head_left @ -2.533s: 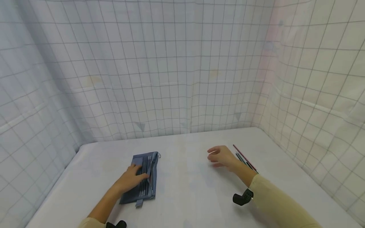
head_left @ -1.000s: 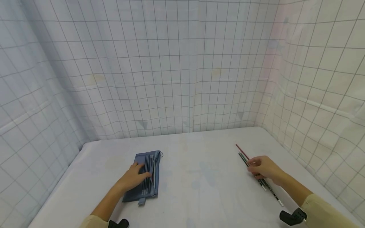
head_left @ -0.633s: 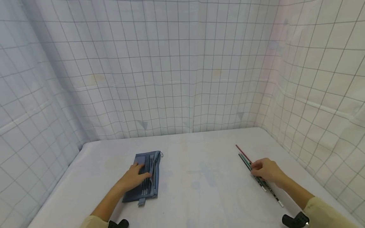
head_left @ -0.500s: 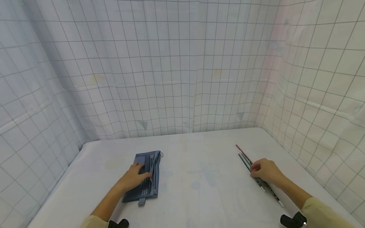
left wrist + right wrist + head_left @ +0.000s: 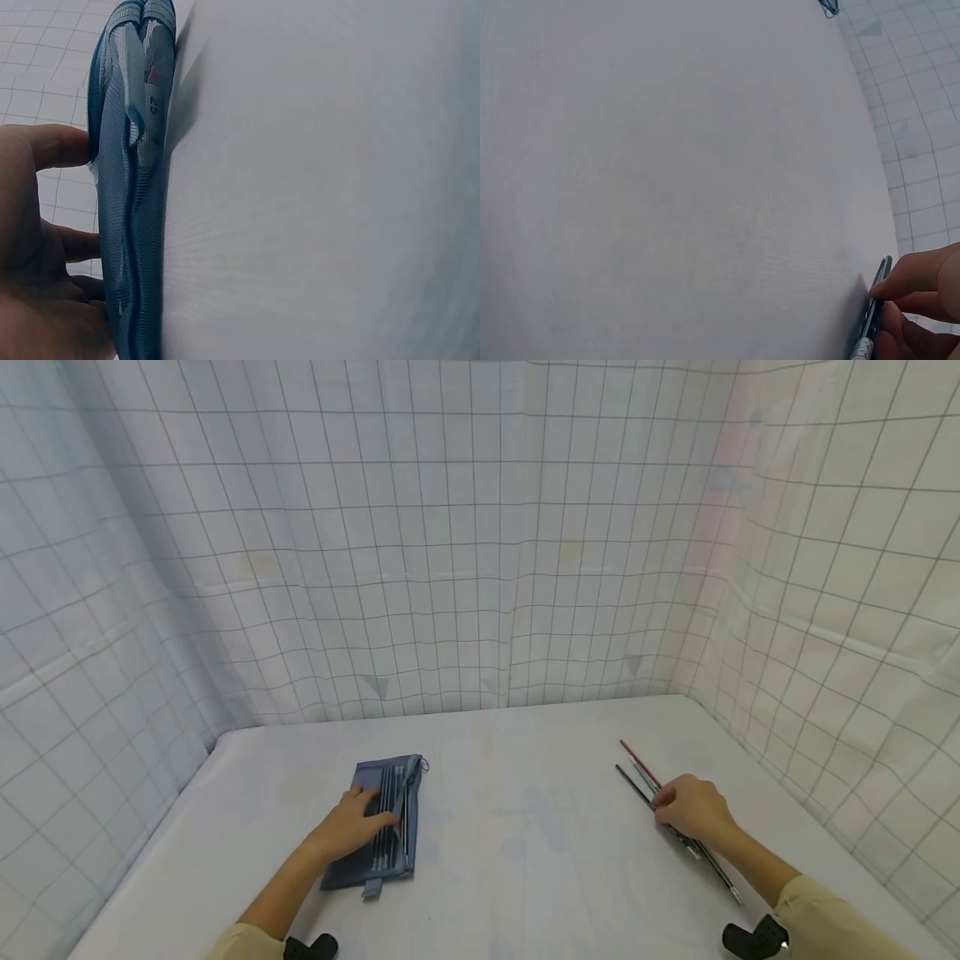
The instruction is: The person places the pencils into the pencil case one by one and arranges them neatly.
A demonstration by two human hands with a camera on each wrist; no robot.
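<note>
My left hand [image 5: 347, 828] rests on a blue zippered pencil case [image 5: 382, 852], thumb and fingers spread over it. Several thin dark sticks, like pencils, show through its front panel. In the left wrist view, the zipped edge of the case [image 5: 131, 225] gapes a little, with the fingertips touching its upper face. Over on the right, my right hand [image 5: 693, 807] pinches a dark pencil [image 5: 632, 783] between thumb and fingers. That pencil [image 5: 871, 319] also appears in the right wrist view. A red pencil [image 5: 636, 757] and other dark ones lie beneath and beside the hand, partly hidden.
A white cloth-covered table [image 5: 510, 827] spreads between the hands. White gridded curtains [image 5: 480, 568] hang behind it and along both sides. Black wrist devices [image 5: 756, 937] sit at the sleeves.
My right hand went from mid-table to the pencils at right and pinched a dark one, whose far end has just swung left. The left hand stays on the pencil case.
</note>
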